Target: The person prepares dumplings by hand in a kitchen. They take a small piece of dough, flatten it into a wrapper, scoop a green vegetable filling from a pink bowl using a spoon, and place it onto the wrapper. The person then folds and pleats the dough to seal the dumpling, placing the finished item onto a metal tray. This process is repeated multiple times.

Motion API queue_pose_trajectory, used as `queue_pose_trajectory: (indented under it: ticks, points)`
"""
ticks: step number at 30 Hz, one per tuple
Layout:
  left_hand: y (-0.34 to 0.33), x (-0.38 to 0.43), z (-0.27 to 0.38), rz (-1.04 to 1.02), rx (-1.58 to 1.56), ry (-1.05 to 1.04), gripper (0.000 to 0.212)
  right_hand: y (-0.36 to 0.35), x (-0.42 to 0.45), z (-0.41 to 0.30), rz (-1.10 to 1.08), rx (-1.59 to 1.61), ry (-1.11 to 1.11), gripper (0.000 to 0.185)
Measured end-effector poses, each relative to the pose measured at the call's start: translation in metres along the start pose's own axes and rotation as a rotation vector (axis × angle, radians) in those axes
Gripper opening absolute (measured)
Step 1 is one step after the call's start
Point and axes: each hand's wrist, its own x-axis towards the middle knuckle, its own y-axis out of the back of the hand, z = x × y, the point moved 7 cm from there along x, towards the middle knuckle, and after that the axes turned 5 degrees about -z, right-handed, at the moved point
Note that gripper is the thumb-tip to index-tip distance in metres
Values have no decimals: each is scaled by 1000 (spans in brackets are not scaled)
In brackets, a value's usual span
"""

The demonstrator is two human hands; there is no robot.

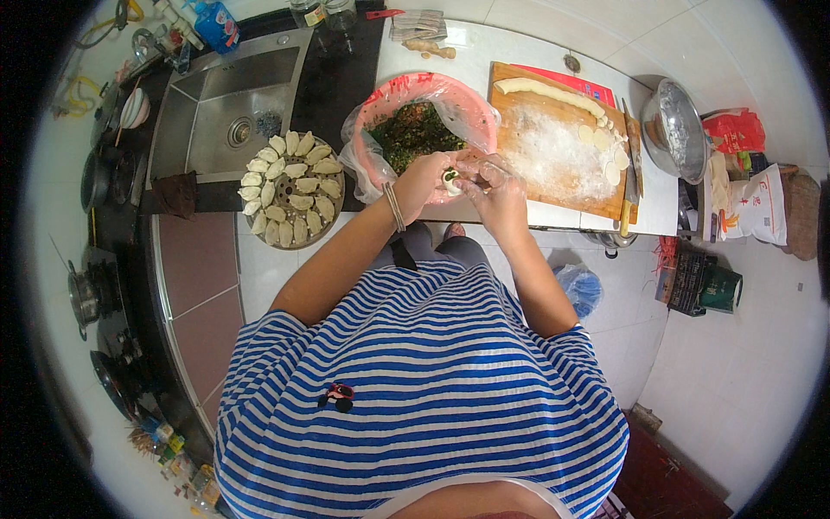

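Note:
Over the near rim of a pink basin (491,123) lined with clear plastic, my left hand (421,185) and my right hand (498,194) hold one dumpling (450,181) between them. Its dough wrapper is partly open, with green filling showing. The basin holds chopped green filling (415,133). To the left, a round perforated metal tray (285,190) carries several folded dumplings (318,154). At the right lies a floured wooden cutting board (551,149) with a dough roll (551,91), small dough pieces and round wrappers (613,173).
A knife (629,181) lies along the board's right side, beside a metal bowl (677,130). The steel sink (214,123) is at the left, with a blue soap bottle (217,27) behind it. Ginger (429,48) and a folded cloth (418,24) lie at the back.

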Motion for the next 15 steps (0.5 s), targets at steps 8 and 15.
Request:
queue_pose_trajectory:
  ticks: [8,15]
  points:
    - [-6,-2,9,-19,77,90,50,-3,4,10,-78,27,-38,12]
    - [-1,6,-5,-163,-540,31,53,1,12,25,32,61,-5,9]
